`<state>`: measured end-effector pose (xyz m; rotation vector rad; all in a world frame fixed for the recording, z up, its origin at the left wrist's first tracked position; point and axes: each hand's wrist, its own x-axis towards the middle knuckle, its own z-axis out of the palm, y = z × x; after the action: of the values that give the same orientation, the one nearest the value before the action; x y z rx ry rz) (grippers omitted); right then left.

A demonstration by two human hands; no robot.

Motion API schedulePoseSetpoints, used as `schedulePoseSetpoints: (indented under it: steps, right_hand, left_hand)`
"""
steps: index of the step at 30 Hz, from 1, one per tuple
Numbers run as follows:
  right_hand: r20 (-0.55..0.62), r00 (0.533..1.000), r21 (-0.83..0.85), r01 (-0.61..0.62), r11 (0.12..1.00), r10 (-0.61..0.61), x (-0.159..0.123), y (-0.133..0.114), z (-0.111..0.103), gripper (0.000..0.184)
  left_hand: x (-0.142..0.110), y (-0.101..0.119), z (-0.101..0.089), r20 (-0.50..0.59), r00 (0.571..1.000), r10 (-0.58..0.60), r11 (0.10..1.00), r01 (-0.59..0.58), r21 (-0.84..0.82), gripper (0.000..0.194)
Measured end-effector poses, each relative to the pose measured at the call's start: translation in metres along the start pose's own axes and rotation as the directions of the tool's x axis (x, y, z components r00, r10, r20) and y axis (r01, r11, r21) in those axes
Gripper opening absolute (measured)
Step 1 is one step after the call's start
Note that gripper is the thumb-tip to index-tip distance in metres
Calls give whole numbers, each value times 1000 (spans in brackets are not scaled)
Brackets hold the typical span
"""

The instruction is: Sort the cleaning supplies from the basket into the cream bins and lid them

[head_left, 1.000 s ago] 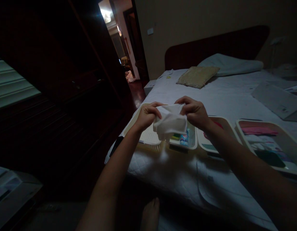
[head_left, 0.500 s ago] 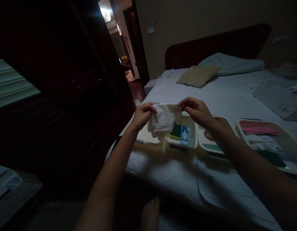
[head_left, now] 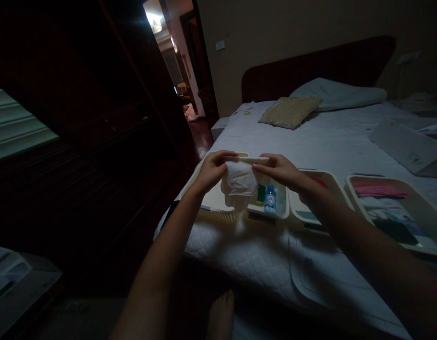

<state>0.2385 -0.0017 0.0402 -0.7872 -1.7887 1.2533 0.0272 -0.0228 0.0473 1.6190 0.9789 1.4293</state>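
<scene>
White cloth [head_left: 240, 178] gripped by left hand [head_left: 214, 171] and right hand [head_left: 280, 171]; below it, a water bottle [head_left: 270, 200], blue label unreadable.

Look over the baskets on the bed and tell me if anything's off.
Nothing looks spilled or damaged. The only untidy item is the white cloth between the left hand and right hand, bunched and sagging rather than lying flat.
</scene>
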Motion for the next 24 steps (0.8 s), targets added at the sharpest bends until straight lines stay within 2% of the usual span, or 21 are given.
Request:
schedulePoseSetpoints:
  steps: [3,6,8,12,14,17,21,24]
  right_hand:
    - [-22,999,37,28,999,-27,-1,0,-2,33]
    - [-52,998,22,39,999,-38,-2,-3,0,35]
    - [-74,996,7,40,999,-39,-3,-6,3,36]
    - [-98,993,-28,65,997,-68,-2,-6,4,34]
    - [-125,989,-38,76,996,-80,-1,-3,3,34]
    - [-198,978,-59,60,996,-71,1,2,0,34]
    - [-245,969,-37,-1,999,-8,-1,3,-1,36]
    - [-203,977,88,-52,995,69,-3,-1,1,38]
  left_hand:
    - [0,-1,-1,-30,996,-85,994,82,-75,38]
    - [0,-6,0,-46,979,-200,970,192,-147,33]
    - [0,-10,3,13,958,-286,930,281,-235,30]
    - [-4,-15,10,202,899,-388,814,437,-383,46]
    - [-6,-15,12,246,891,-380,784,452,-426,53]
    - [-8,-15,13,242,902,-357,793,429,-432,55]
    - [-9,-17,15,167,920,-354,874,389,-292,50]
    - [-8,-16,16,102,932,-346,888,361,-284,51]
